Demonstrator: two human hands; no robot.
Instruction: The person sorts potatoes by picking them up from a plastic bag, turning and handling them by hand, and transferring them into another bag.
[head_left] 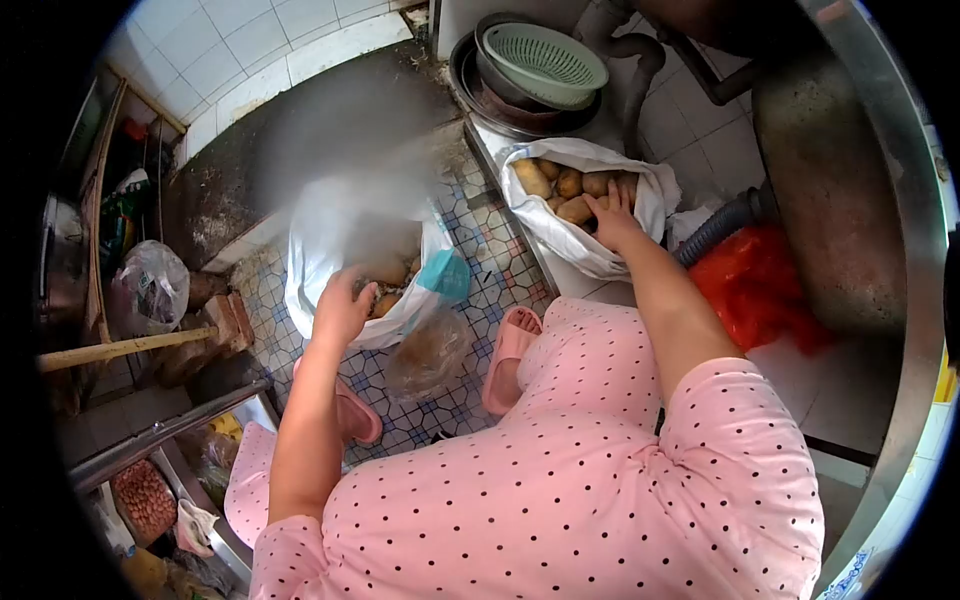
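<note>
My left hand (344, 303) reaches into a white plastic bag (303, 265) on the floor, fingers slightly bent and apart beside the potatoes (388, 303). A pale blur covers the far part of this bag, so some contents are hidden. At the right, my right hand (617, 222) lies with spread fingers on potatoes (568, 183) in a white woven sack (548, 240) with a rolled-down rim. No potato is lifted clear by either hand. Between the bag and my feet sits a clear plastic bag (430, 355) with something brownish inside.
Stacked basins with a green colander (545, 65) stand behind the sack. A grey corrugated hose (725, 230) and a red plastic bag (755, 285) are to the right. Metal rails and a wooden stick (130, 348) run along the left. My pink slippers (508, 360) rest on the tiled floor.
</note>
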